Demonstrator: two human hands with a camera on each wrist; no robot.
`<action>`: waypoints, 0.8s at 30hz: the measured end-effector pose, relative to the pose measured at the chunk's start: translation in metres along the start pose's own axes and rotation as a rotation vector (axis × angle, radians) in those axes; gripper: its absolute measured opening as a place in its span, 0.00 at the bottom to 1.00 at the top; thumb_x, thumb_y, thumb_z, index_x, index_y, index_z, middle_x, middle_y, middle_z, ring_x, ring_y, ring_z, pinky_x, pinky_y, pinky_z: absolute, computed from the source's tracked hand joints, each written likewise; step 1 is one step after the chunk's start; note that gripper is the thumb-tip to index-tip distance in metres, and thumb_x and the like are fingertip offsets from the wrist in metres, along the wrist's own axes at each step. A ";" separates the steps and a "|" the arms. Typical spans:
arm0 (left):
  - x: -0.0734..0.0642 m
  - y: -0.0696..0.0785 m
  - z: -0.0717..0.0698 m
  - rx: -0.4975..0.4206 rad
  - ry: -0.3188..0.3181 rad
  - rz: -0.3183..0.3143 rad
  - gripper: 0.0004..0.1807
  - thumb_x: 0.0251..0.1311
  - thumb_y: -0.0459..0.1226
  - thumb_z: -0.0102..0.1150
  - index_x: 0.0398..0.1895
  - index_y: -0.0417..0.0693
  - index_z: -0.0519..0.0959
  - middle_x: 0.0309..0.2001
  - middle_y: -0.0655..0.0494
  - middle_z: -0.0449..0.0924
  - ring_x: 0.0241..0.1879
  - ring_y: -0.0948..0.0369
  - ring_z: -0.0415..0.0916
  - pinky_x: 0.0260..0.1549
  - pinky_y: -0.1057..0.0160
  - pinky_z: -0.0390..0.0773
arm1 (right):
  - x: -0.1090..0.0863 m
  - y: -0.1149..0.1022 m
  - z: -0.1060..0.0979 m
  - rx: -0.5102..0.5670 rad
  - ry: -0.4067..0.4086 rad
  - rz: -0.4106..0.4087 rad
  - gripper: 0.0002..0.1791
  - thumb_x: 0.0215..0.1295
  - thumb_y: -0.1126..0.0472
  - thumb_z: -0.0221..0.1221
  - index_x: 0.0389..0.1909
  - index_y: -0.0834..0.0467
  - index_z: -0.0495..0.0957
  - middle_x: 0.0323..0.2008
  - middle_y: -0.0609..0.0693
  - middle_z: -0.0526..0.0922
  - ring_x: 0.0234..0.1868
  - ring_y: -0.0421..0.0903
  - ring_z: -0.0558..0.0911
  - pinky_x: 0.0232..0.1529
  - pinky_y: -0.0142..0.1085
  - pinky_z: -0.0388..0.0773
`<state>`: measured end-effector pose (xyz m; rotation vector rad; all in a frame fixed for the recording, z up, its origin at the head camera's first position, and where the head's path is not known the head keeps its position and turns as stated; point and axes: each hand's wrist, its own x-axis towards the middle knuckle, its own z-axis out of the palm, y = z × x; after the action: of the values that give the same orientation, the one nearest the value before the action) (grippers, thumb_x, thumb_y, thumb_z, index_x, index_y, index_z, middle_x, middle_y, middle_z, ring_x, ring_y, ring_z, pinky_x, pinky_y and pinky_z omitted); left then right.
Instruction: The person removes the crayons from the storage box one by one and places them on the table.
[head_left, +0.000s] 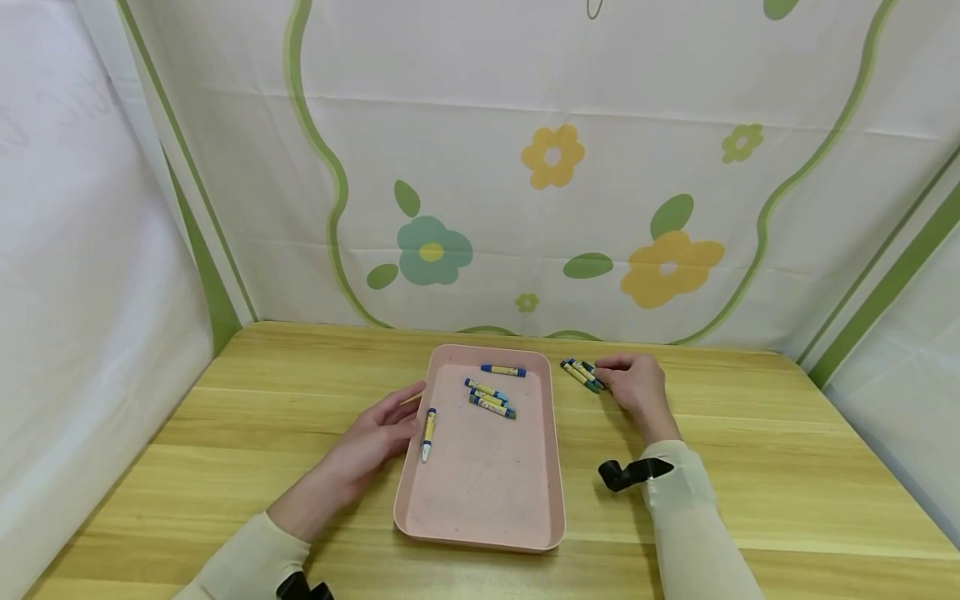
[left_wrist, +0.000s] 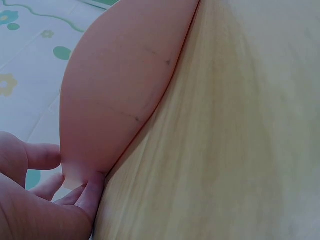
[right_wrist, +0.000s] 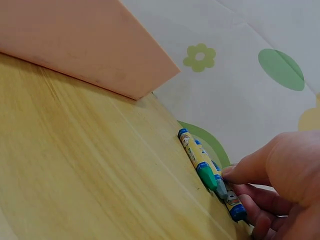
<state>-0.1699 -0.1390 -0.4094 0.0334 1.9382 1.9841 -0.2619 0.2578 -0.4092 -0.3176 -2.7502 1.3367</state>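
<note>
A pink tray (head_left: 487, 492) lies lengthwise on the table, with several crayons in it. At its left side my left hand (head_left: 378, 433) touches the outer wall, fingers and thumb fairly straight. Three crayons lie side by side right of the tray's far end: a green crayon (right_wrist: 197, 160), a greyish crayon (right_wrist: 220, 186) and a dark blue-ended crayon (right_wrist: 235, 204). My right hand (head_left: 633, 387) pinches the dark blue-ended crayon, the rightmost, between thumb and fingers; part of it is hidden behind the thumb.
Inside the tray, a blue crayon (head_left: 503, 371) lies near the far edge, three crayons sit close together near the middle, and a white-tipped crayon (head_left: 428, 435) rests along the left wall. A flowered cloth backdrop (head_left: 480, 183) rises behind the wooden table (head_left: 795, 483).
</note>
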 end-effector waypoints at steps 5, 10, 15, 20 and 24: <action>0.000 0.000 0.000 0.004 -0.001 0.004 0.35 0.78 0.34 0.54 0.85 0.52 0.58 0.84 0.42 0.58 0.81 0.46 0.62 0.74 0.52 0.71 | -0.001 -0.001 -0.002 0.038 -0.021 0.015 0.16 0.73 0.57 0.64 0.56 0.60 0.88 0.62 0.63 0.86 0.69 0.62 0.78 0.69 0.54 0.75; -0.001 0.000 0.001 0.010 -0.007 0.010 0.35 0.79 0.35 0.53 0.85 0.51 0.58 0.84 0.41 0.58 0.81 0.45 0.61 0.73 0.52 0.72 | -0.002 -0.002 -0.004 0.097 -0.039 0.026 0.19 0.75 0.56 0.63 0.60 0.60 0.86 0.64 0.63 0.84 0.69 0.60 0.79 0.64 0.48 0.78; -0.002 0.000 0.001 0.009 -0.015 0.020 0.35 0.79 0.35 0.53 0.85 0.50 0.57 0.84 0.40 0.58 0.81 0.45 0.62 0.72 0.55 0.72 | -0.003 -0.004 -0.005 0.133 -0.045 0.012 0.20 0.76 0.54 0.64 0.62 0.59 0.85 0.65 0.61 0.84 0.67 0.57 0.80 0.58 0.40 0.79; -0.002 0.000 0.001 0.010 -0.020 0.022 0.34 0.80 0.35 0.53 0.85 0.50 0.57 0.84 0.40 0.57 0.81 0.45 0.62 0.72 0.55 0.71 | -0.003 -0.010 -0.004 0.146 -0.053 -0.020 0.21 0.76 0.52 0.64 0.62 0.59 0.85 0.65 0.60 0.83 0.65 0.56 0.81 0.56 0.38 0.80; -0.002 0.001 0.001 0.008 -0.021 0.022 0.35 0.80 0.36 0.53 0.85 0.50 0.57 0.84 0.40 0.57 0.81 0.45 0.62 0.72 0.55 0.71 | -0.003 -0.016 -0.003 0.171 -0.046 -0.041 0.22 0.75 0.49 0.65 0.61 0.58 0.86 0.63 0.59 0.85 0.61 0.53 0.83 0.56 0.40 0.81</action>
<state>-0.1681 -0.1385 -0.4082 0.0781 1.9409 1.9821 -0.2607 0.2497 -0.3944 -0.2215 -2.6384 1.5737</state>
